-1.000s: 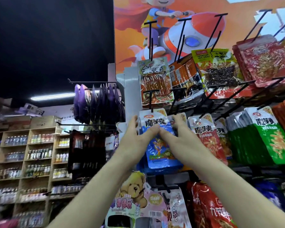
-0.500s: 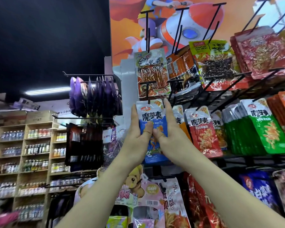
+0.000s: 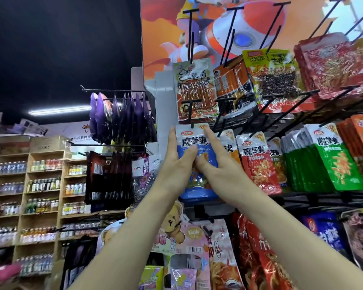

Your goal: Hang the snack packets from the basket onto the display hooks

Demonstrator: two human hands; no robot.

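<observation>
Far left: wooden shelves (image 3: 27, 174) of bottles, well apart from the rack. Next, purple packets (image 3: 117, 116) hanging edge-on from a side rail, dark packets (image 3: 109, 178) below them. Then a grey post (image 3: 164, 101), with a strip of open room between it and the left hand (image 3: 176, 164). Grip of the left hand pinching the blue packet (image 3: 194, 141): thumb across the front, forefinger straight up along the left edge. Top edge of the blue packet right at the tip of a black hook (image 3: 190, 109); threaded or not, cannot tell. Printed on it: "魔芋爽", with "20%" at the corner. Close overhead, the bottom edge of a striped packet (image 3: 195, 91). Grip of the right hand (image 3: 216, 166) pinching the same packet from the right, forefinger up on the front. Crowded just beyond: an orange packet (image 3: 230, 143) behind the right hand's fingers, then a red packet (image 3: 258, 164) and green packets (image 3: 333, 162) bearing the same three characters. Below the wrists, a pink packet (image 3: 194, 233) marked "Teddy".
</observation>
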